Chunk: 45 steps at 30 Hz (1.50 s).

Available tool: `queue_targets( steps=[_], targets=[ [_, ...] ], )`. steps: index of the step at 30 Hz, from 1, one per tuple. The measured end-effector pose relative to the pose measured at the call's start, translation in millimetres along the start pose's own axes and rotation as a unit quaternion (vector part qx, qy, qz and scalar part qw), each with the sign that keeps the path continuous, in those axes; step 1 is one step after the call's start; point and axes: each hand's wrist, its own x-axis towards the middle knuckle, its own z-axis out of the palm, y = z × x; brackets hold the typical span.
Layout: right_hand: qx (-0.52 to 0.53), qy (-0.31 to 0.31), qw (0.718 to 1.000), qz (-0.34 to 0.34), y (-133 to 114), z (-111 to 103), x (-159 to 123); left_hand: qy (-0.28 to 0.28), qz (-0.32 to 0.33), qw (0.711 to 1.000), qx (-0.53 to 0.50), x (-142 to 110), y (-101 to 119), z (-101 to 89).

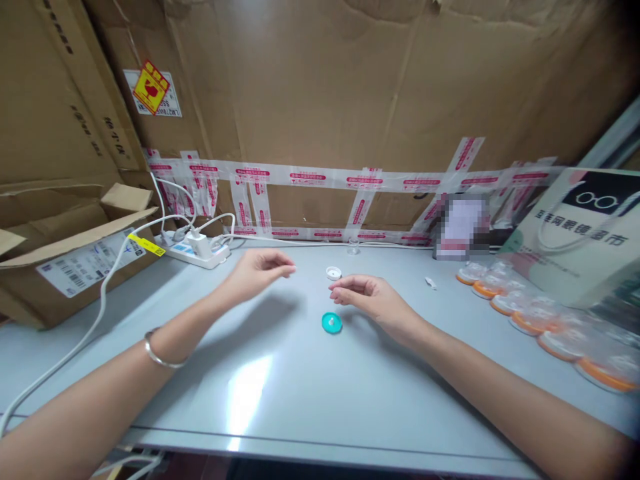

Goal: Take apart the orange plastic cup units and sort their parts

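Right now, with the teal disc [326, 326] as the centre of your clock face, your two hands are raised over the bench [300, 400]. The disc lies flat, a small white peg [331, 321] at its middle. Toward 12 o'clock, just beyond it, sits the round white cap [333, 273]. Your right hand [373, 300] is at about 2 o'clock, its fingertips near the cap and disc, between the two in view; thumb and fingers nearly meet, and you cannot tell whether that grip pinches anything small. Your left hand [260, 270] is at 10 o'clock, wearing a silver bangle [156, 357], thumb and index tips together; whether this grip clasps something cannot be told either.

Farther off, between 12 and 1, stands a small clear piece [353, 248]. A white scrap [431, 283] lies at 2 o'clock. Clear pieces with orange or white rims [533, 320] form a row from 2 to just past 3, beside the paper bag [555, 260]. At 10 o'clock, well past your left hand, you have the white power strip [217, 259], with an open carton [25, 287] beside it toward 9.
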Motion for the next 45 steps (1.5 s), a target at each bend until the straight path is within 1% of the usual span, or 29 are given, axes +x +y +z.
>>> queue_targets(
  steps=[1, 2, 4, 6, 8, 11, 13, 17, 19, 21, 23, 24, 25, 27, 29, 31, 33, 35, 38, 40, 42, 45],
  targets=[
    [-0.036, -0.003, 0.999, -0.005, 2, -4, 0, -0.031, -0.012, 0.998, 0.046, 4, -7, -17.6],
    [-0.075, -0.009, 0.997, -0.009, 3, -7, -1, -0.081, -0.033, 0.992, 0.094, 7, -15, -35.2],
    [-0.154, -0.032, 0.987, -0.025, 7, -13, -3, -0.167, -0.084, 0.968, 0.167, 9, -30, -65.2],
    [-0.228, -0.062, 0.97, -0.052, 10, -17, -6, -0.199, -0.109, 0.957, 0.184, 8, -41, -82.5],
    [-0.285, -0.092, 0.95, -0.083, 12, -18, -9, -0.226, -0.126, 0.948, 0.184, 6, -49, -86.2],
    [-0.317, -0.117, 0.935, -0.108, 16, -15, -11, -0.25, -0.135, 0.94, 0.186, 3, -54, -78.5],
    [-0.313, -0.118, 0.936, -0.111, 18, -12, -11, -0.244, -0.131, 0.941, 0.197, 2, -56, -74.0],
    [-0.3, -0.111, 0.942, -0.101, 18, -8, -9, -0.228, -0.121, 0.94, 0.222, 7, -57, -72.2],
    [-0.299, -0.104, 0.944, -0.095, 17, -8, -8, -0.212, -0.116, 0.942, 0.234, 10, -51, -66.6],
    [-0.297, -0.101, 0.945, -0.09, 17, -8, -9, -0.165, -0.087, 0.952, 0.242, 9, -39, -51.8],
    [-0.296, -0.097, 0.946, -0.089, 17, -8, -9, -0.103, -0.011, 0.967, 0.231, 4, -21, -27.4],
    [-0.295, -0.096, 0.946, -0.091, 17, -8, -9, -0.094, 0.042, 0.971, 0.216, 0, -12, -12.9],
    [-0.296, -0.096, 0.946, -0.093, 17, -8, -8, -0.098, 0.095, 0.97, 0.2, -5, -3, 2.2],
    [-0.298, -0.096, 0.945, -0.099, 19, -7, -7, -0.119, 0.174, 0.961, 0.179, -15, 10, 30.5],
    [-0.303, -0.096, 0.943, -0.101, 20, -7, -5, -0.15, 0.228, 0.946, 0.173, -22, 14, 51.8],
    [-0.306, -0.095, 0.942, -0.104, 22, -7, -4, -0.164, 0.248, 0.939, 0.171, -24, 13, 64.3],
    [-0.307, -0.092, 0.941, -0.106, 23, -7, -3, -0.168, 0.246, 0.94, 0.166, -24, 9, 69.4],
    [-0.306, -0.093, 0.942, -0.106, 24, -8, -3, -0.167, 0.243, 0.941, 0.167, -21, 6, 70.4],
    [-0.298, -0.102, 0.943, -0.11, 25, -8, -3, -0.153, 0.268, 0.928, 0.211, -20, 3, 70.4],
    [-0.292, -0.102, 0.944, -0.112, 25, -8, -3, -0.138, 0.302, 0.903, 0.272, -20, 3, 70.7],
    [-0.29, -0.099, 0.945, -0.111, 25, -7, -4, -0.119, 0.338, 0.871, 0.335, -22, 2, 71.0],
    [-0.286, -0.095, 0.947, -0.108, 25, -6, -4, -0.1, 0.384, 0.828, 0.396, -23, 2, 70.9]
  ],
)
